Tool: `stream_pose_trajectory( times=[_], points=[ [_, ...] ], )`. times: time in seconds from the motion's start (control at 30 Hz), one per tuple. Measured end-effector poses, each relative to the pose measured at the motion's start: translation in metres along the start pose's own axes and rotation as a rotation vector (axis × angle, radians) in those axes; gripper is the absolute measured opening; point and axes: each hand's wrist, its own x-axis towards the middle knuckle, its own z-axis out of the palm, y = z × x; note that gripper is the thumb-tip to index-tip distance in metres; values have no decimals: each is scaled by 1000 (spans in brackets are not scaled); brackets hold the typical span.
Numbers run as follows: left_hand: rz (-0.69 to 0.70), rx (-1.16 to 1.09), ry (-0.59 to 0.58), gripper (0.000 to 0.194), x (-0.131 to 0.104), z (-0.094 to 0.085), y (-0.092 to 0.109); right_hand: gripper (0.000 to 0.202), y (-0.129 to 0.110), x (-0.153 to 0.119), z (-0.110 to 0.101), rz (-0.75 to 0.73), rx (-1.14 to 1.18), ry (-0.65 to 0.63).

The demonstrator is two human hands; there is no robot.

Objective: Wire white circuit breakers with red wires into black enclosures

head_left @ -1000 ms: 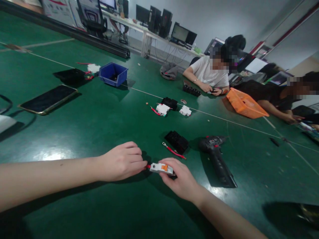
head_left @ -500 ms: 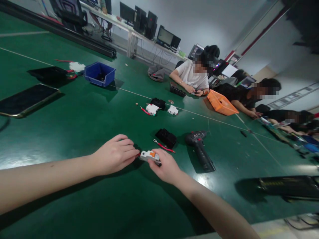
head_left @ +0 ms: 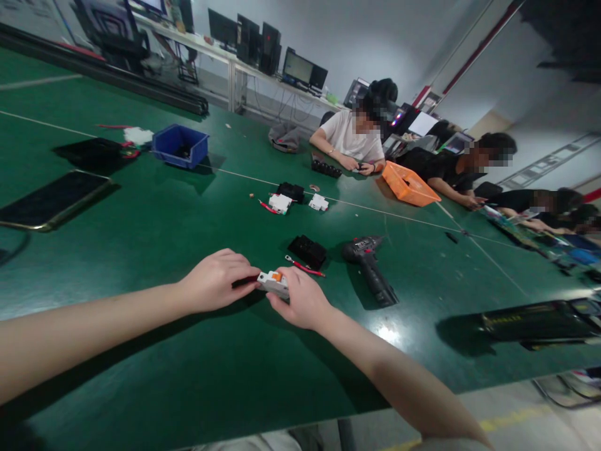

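My right hand [head_left: 303,297] is closed round a small white circuit breaker [head_left: 273,284] with an orange lever, held just above the green table. At the breaker's left end, my left hand [head_left: 220,279] pinches a short red wire, mostly hidden by the fingers. Whether the wire sits inside the terminal cannot be made out. Beyond my right hand lie a black block-shaped part [head_left: 307,252] and a red wire with a ring lug [head_left: 305,267]. A black cordless screwdriver [head_left: 373,269] rests to their right.
Farther off are white breakers [head_left: 318,202], another black part [head_left: 291,191] and a blue bin [head_left: 181,147]. A phone [head_left: 56,199] lies at left. An orange bin [head_left: 409,185] stands near co-workers seated across the table. A long black object [head_left: 539,321] lies at right.
The view has shifted slightly, so the table edge now shows below. My left fingers have come closer against the breaker's end, and the red wire between them shows less.
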Motion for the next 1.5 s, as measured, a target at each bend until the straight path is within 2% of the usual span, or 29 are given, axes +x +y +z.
stream_pose_trajectory(
  times=[0.13,0.27,0.5,0.73,0.9,1.33,1.5],
  points=[
    [-30,-8,-4,21,0,-1,2,38,1,3,1,22,33,-1],
    [-46,3,45,35,-2,-2,6,36,1,3,0,14,38,7],
    [-21,-57,37,21,2,-4,6,30,3,5,-2,18,123,13],
    [-23,-22,6,23,0,-3,6,29,4,7,-7,24,192,-5],
    [24,29,22,22,0,-3,6,32,7,7,-8,9,252,-28],
    [106,84,27,26,1,-1,-1,41,7,9,-10,6,243,-41],
    [53,90,5,30,2,-4,-1,41,9,9,-11,12,274,-41]
  ],
)
